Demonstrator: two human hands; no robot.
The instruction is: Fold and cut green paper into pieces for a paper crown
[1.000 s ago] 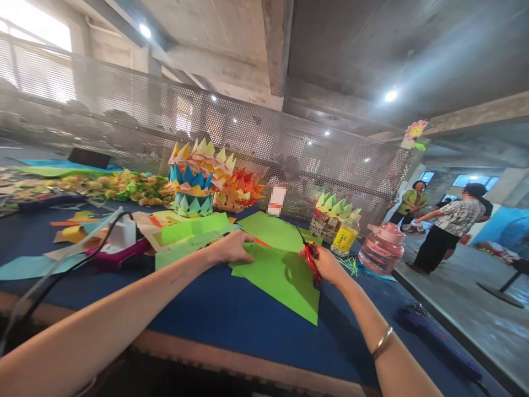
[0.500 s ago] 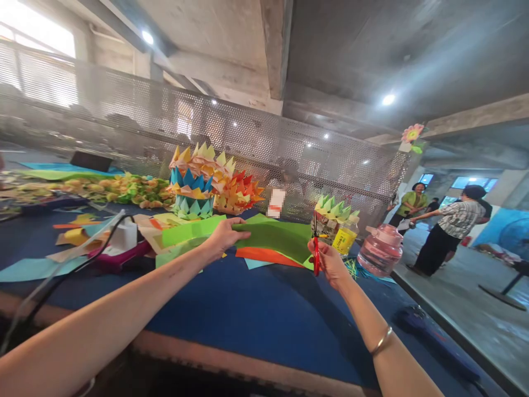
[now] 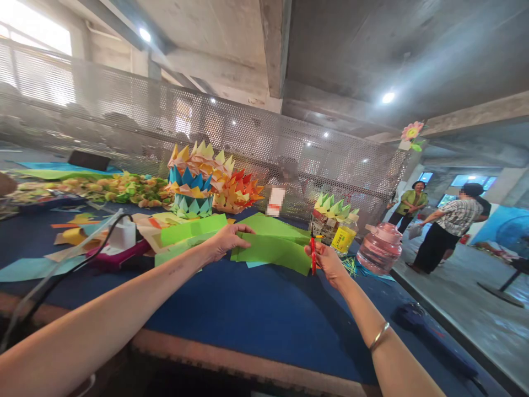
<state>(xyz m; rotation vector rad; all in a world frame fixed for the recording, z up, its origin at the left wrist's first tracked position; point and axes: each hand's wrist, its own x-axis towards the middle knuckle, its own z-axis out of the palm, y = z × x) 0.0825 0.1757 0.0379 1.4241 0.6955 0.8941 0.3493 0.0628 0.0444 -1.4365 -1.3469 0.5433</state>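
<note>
My left hand (image 3: 229, 241) is at the left end of a green paper strip (image 3: 276, 255), its thumb in front of the strip and its fingers behind the top edge. My right hand (image 3: 327, 260) is closed around red-handled scissors (image 3: 313, 258). Their blades point upward, beside the strip's right end; whether my right fingers also touch the paper I cannot tell. Another green sheet (image 3: 270, 223) lies behind the strip, and a bit of light blue paper (image 3: 257, 265) shows below it.
Folded-paper petal rings (image 3: 198, 182) stand behind my left hand. On the right are a green petal ring (image 3: 330, 207), a yellow-labelled bottle (image 3: 343, 240), a pink water jug (image 3: 379, 249) and a dark blue tool (image 3: 433, 336). A cable (image 3: 88, 256) crosses at left. People (image 3: 450, 226) stand beyond.
The green strip has come down lower and looks brighter, now covering the orange paper beneath. The sheet behind it has come into view. The scissors have shifted slightly left.
</note>
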